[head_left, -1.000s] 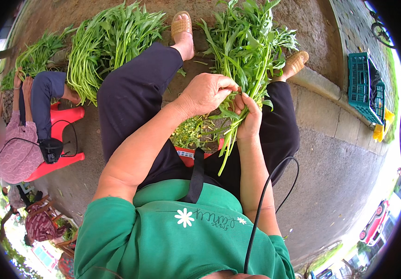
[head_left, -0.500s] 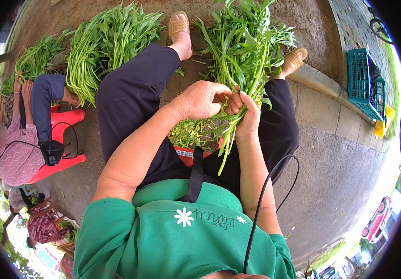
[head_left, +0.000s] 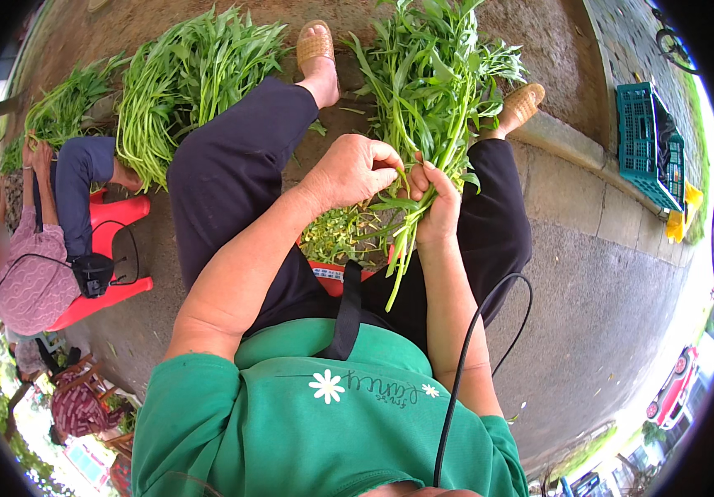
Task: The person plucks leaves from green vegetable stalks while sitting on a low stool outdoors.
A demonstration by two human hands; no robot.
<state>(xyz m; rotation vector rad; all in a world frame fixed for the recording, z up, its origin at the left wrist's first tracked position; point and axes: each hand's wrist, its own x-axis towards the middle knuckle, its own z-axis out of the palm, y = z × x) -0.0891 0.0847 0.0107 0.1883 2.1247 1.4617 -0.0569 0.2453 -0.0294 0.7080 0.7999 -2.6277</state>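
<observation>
My right hand (head_left: 437,201) is closed round the stems of a bunch of water spinach (head_left: 448,124), its long leaves pointing away from me and its cut stem ends hanging toward my lap. Just left of it, my left hand (head_left: 355,170) pinches thumb and forefinger together, with a thin green bit of leaf or stem (head_left: 405,179) at the fingertips. Below my hands, trimmed leaves and yellowish scraps (head_left: 336,236) lie between my legs. More leafy greens lie beyond the bunch, partly hidden by it.
Large heaps of long-stemmed greens (head_left: 195,83) lie beyond my left knee. At left a person (head_left: 29,269) sits on a red plastic stool (head_left: 116,219), hands at another heap. A teal crate (head_left: 643,149) stands at right past a kerb (head_left: 564,141). A black cable (head_left: 464,364) loops beside my right arm.
My left hand has drawn a little away from the bunch, to the left, with its finger and thumb now pinched. The right hand keeps its hold on the water spinach, almost still.
</observation>
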